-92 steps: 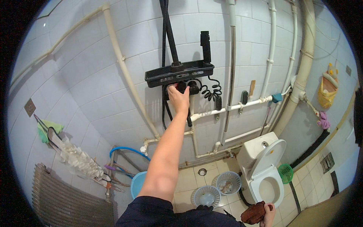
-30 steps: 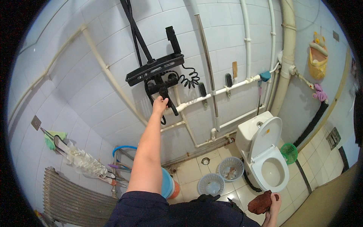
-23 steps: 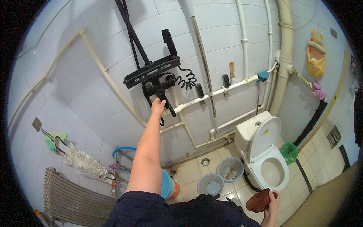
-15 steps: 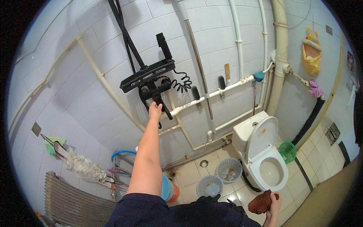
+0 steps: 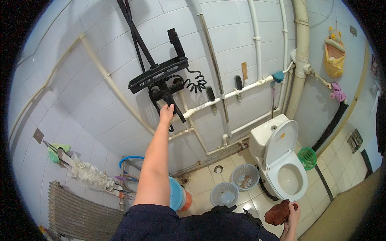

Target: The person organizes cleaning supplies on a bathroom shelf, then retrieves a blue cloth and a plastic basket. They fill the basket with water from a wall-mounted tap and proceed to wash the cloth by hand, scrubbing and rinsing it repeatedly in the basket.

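Observation:
My left arm reaches forward to the wall, and my left hand [image 5: 167, 115] is closed on the lower part of a black shower faucet [image 5: 165, 91]. The faucet sits under a black shelf [image 5: 157, 75] with a coiled hose [image 5: 196, 81] beside it. Some of my fingers are hidden behind the black part. At the lower right, my right hand [image 5: 294, 217] grips a crumpled reddish-brown cloth [image 5: 277, 213], held out in front of the toilet [image 5: 287, 180].
Two pale plastic basins [image 5: 224, 195] and a blue bucket [image 5: 175, 195] stand on the tiled floor. A green basket [image 5: 307, 158] is beside the toilet, whose lid is up. White pipes [image 5: 245, 90] with brushes hung on them run along the wall. A grey slatted panel [image 5: 82, 213] lies lower left.
My left hand has shifted slightly up and right along the faucet's lower part. My right hand stays put with the cloth. The whole view has tilted a little.

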A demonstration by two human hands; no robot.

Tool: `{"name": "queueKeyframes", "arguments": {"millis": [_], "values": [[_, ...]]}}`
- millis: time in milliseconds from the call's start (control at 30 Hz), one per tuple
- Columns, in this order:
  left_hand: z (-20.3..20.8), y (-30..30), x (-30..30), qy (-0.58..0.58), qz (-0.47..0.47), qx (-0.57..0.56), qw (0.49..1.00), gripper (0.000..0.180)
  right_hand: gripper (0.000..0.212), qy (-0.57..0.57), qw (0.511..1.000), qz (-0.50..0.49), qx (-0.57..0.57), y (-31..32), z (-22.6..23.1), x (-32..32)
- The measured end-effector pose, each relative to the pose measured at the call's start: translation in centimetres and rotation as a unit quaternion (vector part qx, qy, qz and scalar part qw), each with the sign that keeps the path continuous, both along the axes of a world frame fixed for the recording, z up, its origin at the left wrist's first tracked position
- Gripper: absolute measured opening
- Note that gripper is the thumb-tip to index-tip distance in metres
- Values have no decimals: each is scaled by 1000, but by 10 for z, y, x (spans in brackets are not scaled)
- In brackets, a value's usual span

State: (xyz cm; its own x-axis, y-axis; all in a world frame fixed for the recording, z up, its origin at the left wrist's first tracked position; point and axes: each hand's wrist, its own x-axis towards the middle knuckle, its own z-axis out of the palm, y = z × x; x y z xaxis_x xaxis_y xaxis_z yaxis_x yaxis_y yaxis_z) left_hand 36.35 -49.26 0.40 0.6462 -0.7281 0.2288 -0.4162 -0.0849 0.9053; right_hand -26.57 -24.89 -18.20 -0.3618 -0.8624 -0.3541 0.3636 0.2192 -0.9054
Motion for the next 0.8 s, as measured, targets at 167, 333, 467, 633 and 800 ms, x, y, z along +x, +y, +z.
{"name": "queueKeyframes", "arguments": {"millis": [167, 333, 467, 633, 800], "values": [[-13, -13, 16, -61, 30, 19, 998, 26, 10, 19, 999, 30, 8, 0, 0, -4], [-18, 1, 1, 76, -33, -15, 996, 18, 11, -2, 999, 26, 28, -1, 16, 3], [-38, 23, -30, 157, -52, 0, 986, 19, 11, -11, 999, 28, 37, -2, 12, 4], [-98, 66, -46, 188, -135, 73, 970, 25, 11, 3, 997, 59, 51, -23, 10, 12], [-185, 128, -73, 246, -177, 164, 939, 22, 11, -17, 996, 76, 40, -45, 20, 29]]}}
